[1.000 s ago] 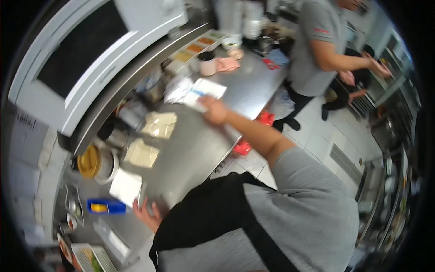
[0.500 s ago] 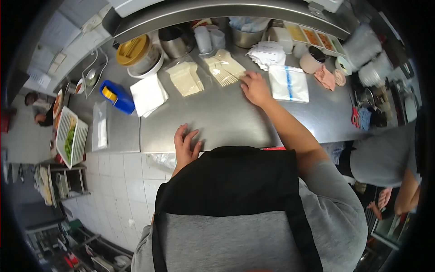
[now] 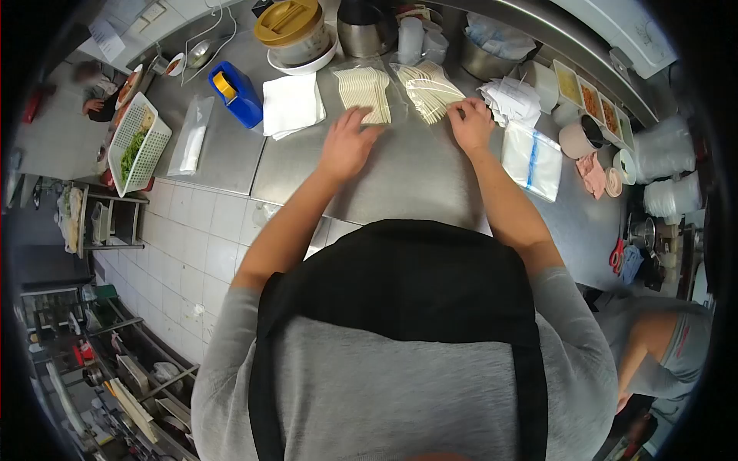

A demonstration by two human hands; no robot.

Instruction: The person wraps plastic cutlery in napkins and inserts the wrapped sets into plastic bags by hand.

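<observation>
Right hand (image 3: 470, 127), fingers bent, is at the right utensil bag's (image 3: 429, 91) near right edge; whether it grips, I cannot tell. Left hand (image 3: 347, 146), fingers apart, is just near of the left utensil bag (image 3: 364, 88), which runs near-to-far across the worktop (image 3: 403, 180).

bare tabletop (image 3: 411, 184) runs open from the black apron (image 3: 400, 288) up to the two bagged bundles (image 3: 364, 92). behind them, the steel jug (image 3: 367, 37) and plastic cups (image 3: 410, 40) block the way; white napkins (image 3: 294, 106) bound this room at left, the blue-striped packet (image 3: 532, 161) at right.
</observation>
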